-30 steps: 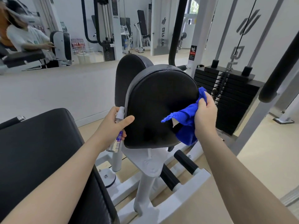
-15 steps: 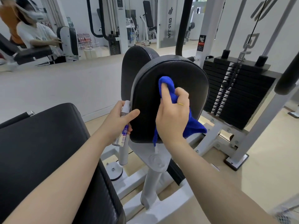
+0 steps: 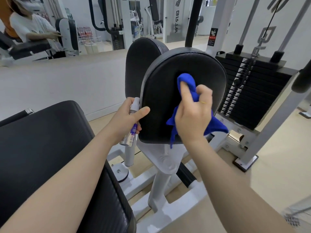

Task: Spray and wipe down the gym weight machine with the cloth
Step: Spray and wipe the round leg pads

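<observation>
The right hand [image 3: 191, 118] grips a bunched blue cloth [image 3: 188, 81], forefinger stretched along it, pressing it against the face of the black pad [image 3: 161, 98]; loose cloth hangs out at the hand's 4 and 7 o'clock. At the pad's 9 o'clock edge the left hand [image 3: 125, 119] is wrapped round a small spray bottle [image 3: 133, 121], thumb lying on the pad's rim. The weight stack [image 3: 252, 91] stands at 3 o'clock of the pad, a black seat [image 3: 42, 140] at 8 o'clock.
</observation>
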A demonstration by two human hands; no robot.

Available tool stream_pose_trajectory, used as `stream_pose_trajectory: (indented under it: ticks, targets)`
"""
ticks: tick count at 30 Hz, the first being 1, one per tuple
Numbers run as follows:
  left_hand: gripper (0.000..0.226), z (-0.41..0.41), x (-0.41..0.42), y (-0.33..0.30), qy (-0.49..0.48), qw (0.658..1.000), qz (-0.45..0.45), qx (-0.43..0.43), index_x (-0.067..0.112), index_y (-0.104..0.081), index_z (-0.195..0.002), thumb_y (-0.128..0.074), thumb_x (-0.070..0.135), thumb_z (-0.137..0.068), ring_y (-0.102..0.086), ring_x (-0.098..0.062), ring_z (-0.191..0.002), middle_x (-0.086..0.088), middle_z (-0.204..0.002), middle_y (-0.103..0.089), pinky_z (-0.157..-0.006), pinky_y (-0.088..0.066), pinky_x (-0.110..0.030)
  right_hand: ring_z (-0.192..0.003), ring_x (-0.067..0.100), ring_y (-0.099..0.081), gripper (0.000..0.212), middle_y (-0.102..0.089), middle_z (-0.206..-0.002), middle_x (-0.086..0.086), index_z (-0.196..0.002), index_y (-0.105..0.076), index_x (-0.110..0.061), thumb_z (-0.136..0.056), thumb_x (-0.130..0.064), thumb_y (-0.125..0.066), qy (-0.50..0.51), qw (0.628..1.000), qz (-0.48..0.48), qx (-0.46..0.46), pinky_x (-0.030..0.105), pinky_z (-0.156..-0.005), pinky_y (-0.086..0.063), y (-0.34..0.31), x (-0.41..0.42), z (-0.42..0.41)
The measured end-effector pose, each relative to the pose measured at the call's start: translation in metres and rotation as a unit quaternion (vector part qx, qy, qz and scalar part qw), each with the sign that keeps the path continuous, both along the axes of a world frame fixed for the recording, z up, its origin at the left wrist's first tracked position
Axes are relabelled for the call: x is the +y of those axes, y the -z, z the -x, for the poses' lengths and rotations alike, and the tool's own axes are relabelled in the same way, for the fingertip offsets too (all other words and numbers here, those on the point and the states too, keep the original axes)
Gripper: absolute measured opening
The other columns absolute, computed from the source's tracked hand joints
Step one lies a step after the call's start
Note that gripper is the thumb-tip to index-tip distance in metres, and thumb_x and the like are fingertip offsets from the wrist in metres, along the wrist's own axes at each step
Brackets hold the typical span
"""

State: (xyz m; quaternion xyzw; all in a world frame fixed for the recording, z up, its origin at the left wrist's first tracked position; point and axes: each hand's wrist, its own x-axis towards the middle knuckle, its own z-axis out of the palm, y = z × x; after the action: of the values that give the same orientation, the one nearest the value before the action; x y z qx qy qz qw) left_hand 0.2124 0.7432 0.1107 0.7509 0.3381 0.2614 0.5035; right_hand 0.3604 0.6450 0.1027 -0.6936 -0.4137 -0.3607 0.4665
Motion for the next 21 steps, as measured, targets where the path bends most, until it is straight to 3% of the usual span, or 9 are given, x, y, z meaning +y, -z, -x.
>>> stream_pose_trajectory:
  ticks: [4, 7, 8, 10, 12, 15, 17, 19, 21]
  targets:
    - [0.027, 0.005, -0.001, 0.001, -0.010, 1.000, 0.002, -0.026, 0.030, -0.043, -0.108, -0.055, 0.043, -0.088, -0.057, -0.019, -0.057, -0.010, -0.077, -0.059, -0.060, -0.051, -0.035, -0.085, 0.016, -0.050, 0.020, -0.047, -0.090, -0.006, -0.078, -0.052, -0.055, -0.092, -0.040, -0.048, -0.112, 0.980, 0.163, 0.006, 0.033, -0.077, -0.048, 0.009, -0.007, 0.022]
    - [0.030, 0.006, -0.006, 0.001, -0.017, 1.000, -0.008, -0.005, 0.024, -0.041, -0.112, -0.045, 0.045, -0.092, -0.057, -0.015, -0.053, -0.009, -0.070, -0.058, -0.057, -0.050, -0.030, -0.080, 0.005, -0.049, 0.012, -0.048, -0.082, -0.012, -0.083, -0.054, -0.039, -0.087, -0.049, -0.050, -0.076, 0.983, 0.163, -0.035, 0.029, -0.078, -0.048, -0.004, -0.025, -0.008]
    - [0.026, 0.006, -0.008, 0.000, -0.020, 1.000, -0.012, 0.007, 0.026, -0.041, -0.109, -0.040, 0.046, -0.094, -0.057, -0.014, -0.053, -0.008, -0.070, -0.058, -0.057, -0.050, -0.029, -0.081, 0.000, -0.048, 0.021, -0.048, -0.085, -0.015, -0.095, -0.060, -0.027, -0.088, -0.043, -0.049, -0.075, 0.991, 0.101, 0.047, 0.021, -0.078, -0.046, -0.014, -0.027, -0.020]
    - [0.021, 0.005, -0.012, 0.000, -0.025, 1.000, -0.009, 0.015, 0.030, -0.041, -0.100, -0.030, 0.048, -0.096, -0.057, -0.014, -0.053, -0.008, -0.071, -0.058, -0.057, -0.051, -0.028, -0.091, 0.008, -0.052, 0.032, -0.053, -0.100, -0.002, -0.119, -0.060, -0.012, -0.090, -0.014, -0.048, 0.013, 0.997, 0.009, 0.074, 0.019, -0.075, -0.041, -0.029, -0.024, -0.035]
    - [0.022, 0.007, -0.014, 0.001, -0.023, 1.000, 0.003, 0.009, 0.032, -0.041, -0.093, -0.026, 0.048, -0.098, -0.057, -0.014, -0.050, -0.009, -0.071, -0.057, -0.055, -0.050, -0.028, -0.092, 0.024, -0.053, 0.039, -0.052, -0.106, 0.015, -0.123, -0.059, -0.011, -0.088, -0.005, -0.044, 0.020, 0.998, -0.015, 0.060, 0.026, -0.074, -0.039, -0.029, -0.014, -0.022]
    - [0.023, 0.010, -0.012, 0.002, -0.032, 0.998, 0.043, -0.036, 0.030, -0.044, -0.084, -0.032, 0.045, -0.098, -0.054, -0.019, -0.049, -0.005, -0.060, -0.056, -0.054, -0.048, -0.034, -0.084, 0.001, -0.045, 0.025, -0.046, -0.093, -0.017, -0.101, -0.061, -0.027, -0.088, -0.036, -0.041, -0.086, 0.994, 0.041, 0.060, 0.022, -0.077, -0.040, -0.016, 0.001, 0.022]
    - [0.027, 0.012, -0.011, 0.000, -0.047, 0.994, 0.074, -0.063, 0.027, -0.044, -0.078, -0.033, 0.042, -0.097, -0.052, -0.021, -0.047, 0.000, -0.048, -0.052, -0.054, -0.045, -0.034, -0.080, 0.009, -0.049, 0.009, -0.043, -0.079, -0.017, -0.081, -0.048, -0.039, -0.087, -0.045, -0.051, -0.125, 0.987, 0.083, 0.055, 0.027, -0.072, -0.043, -0.008, 0.006, 0.040]
    - [0.029, 0.014, -0.012, -0.004, -0.063, 0.989, 0.103, -0.082, 0.022, -0.045, -0.079, -0.032, 0.040, -0.097, -0.050, -0.020, -0.045, -0.001, -0.046, -0.050, -0.051, -0.043, -0.031, -0.077, 0.018, -0.053, 0.019, -0.039, -0.075, -0.014, -0.083, -0.043, -0.037, -0.086, -0.038, -0.062, -0.169, 0.979, 0.111, -0.006, 0.028, -0.067, -0.047, -0.007, 0.002, 0.045]
    - [0.033, 0.016, -0.015, -0.005, -0.066, 0.988, 0.109, -0.090, 0.015, -0.045, -0.084, -0.028, 0.039, -0.099, -0.049, -0.020, -0.043, -0.002, -0.044, -0.050, -0.048, -0.043, -0.027, -0.079, 0.015, -0.050, 0.020, -0.035, -0.076, -0.020, -0.087, -0.042, -0.038, -0.085, -0.047, -0.059, -0.195, 0.969, 0.144, -0.045, 0.027, -0.071, -0.046, -0.016, -0.001, 0.034]
